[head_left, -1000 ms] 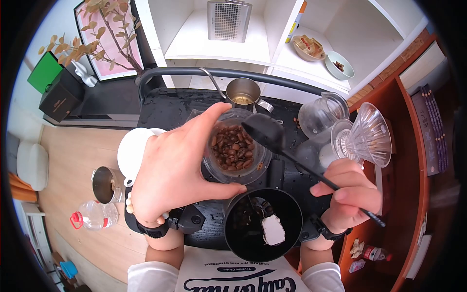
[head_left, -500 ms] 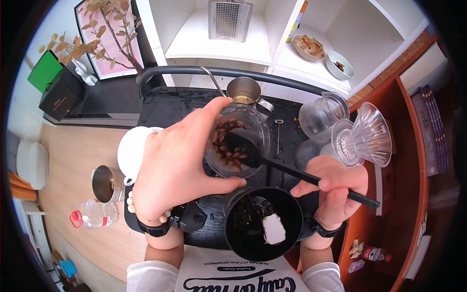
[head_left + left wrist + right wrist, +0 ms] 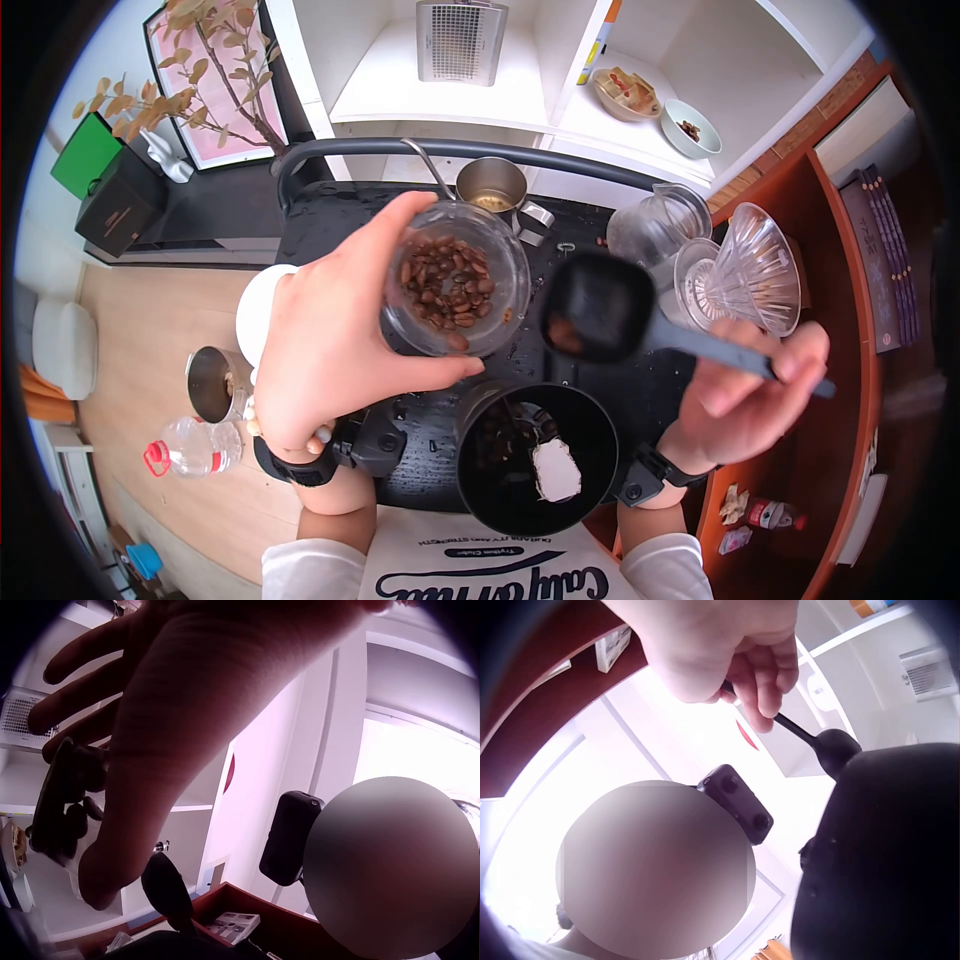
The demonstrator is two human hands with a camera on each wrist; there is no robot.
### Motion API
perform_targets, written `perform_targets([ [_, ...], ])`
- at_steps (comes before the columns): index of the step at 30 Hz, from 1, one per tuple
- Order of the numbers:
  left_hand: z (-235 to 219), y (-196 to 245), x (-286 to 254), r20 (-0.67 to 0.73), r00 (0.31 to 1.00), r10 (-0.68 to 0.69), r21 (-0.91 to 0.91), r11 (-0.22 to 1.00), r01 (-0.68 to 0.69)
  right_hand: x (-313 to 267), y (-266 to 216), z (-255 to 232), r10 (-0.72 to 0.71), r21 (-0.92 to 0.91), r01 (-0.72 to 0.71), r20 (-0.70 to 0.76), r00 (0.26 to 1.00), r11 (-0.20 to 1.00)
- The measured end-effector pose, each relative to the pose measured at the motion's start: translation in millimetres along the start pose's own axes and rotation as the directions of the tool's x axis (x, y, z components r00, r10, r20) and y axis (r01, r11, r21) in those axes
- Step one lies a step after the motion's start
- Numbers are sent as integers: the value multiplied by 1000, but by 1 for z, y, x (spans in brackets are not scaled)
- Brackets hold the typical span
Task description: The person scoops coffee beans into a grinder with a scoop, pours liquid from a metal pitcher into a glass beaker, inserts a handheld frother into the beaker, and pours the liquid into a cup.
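Observation:
In the head view a clear round container of brown beans is gripped by my left hand, thumb and fingers spread around its rim. My right hand pinches the handle of a black scoop, whose bowl hangs right of the container with something brown at its edge. Below both stands a black cylindrical canister with a white block and some dark beans inside. The right wrist view shows my right hand on the scoop; the left wrist view shows my left hand at the container.
Behind the container stands a metal gooseneck kettle. A glass jug and a clear ribbed dripper are at the right. Something white and round is partly behind my left hand. A plastic bottle and a metal pot are lower left.
The scoop first dipped into the beans, then came up out of the container and moved right with my right hand. My left hand has lifted or shifted the container slightly left.

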State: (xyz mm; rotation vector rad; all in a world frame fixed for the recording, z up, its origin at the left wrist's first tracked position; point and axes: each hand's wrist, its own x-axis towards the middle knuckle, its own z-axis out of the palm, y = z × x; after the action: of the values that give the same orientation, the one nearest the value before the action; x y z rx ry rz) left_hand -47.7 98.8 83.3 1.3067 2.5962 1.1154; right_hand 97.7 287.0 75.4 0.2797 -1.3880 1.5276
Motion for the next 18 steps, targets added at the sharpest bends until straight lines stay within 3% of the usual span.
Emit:
perform_targets([
  [3, -3, -6, -3, -12, 998, -54, -43, 998, 54, -1, -10, -3, -259, 27, 257, 145, 955, 966],
  [6, -4, -10, -5, -62, 996, -71, -28, 997, 69, 2, -27, -18, -227, -114, 345, 560, 797, 932],
  [7, -4, -10, -6, -62, 995, -79, -32, 997, 77, 4, -31, -12, -126, -255, 361, 636, 762, 897],
  [8, -5, -11, -6, -63, 994, -87, -37, 996, 84, 4, -33, -11, -93, -244, 344, 680, 727, 906],
  [10, -5, -11, -5, -63, 995, -83, -41, 996, 80, -9, -31, -7, -235, -291, 437, 534, 812, 851],
  [14, -4, -12, -5, -65, 995, -80, -64, 995, 76, -11, -37, -4, -282, -292, 471, 508, 814, 832],
  [16, -5, -11, -6, -69, 995, -77, -50, 996, 74, -11, -39, -6, -185, -358, 448, 575, 797, 820],
  [18, -6, -10, -6, -70, 995, -74, -37, 997, 72, -10, -39, -5, -199, -351, 455, 569, 798, 818],
])
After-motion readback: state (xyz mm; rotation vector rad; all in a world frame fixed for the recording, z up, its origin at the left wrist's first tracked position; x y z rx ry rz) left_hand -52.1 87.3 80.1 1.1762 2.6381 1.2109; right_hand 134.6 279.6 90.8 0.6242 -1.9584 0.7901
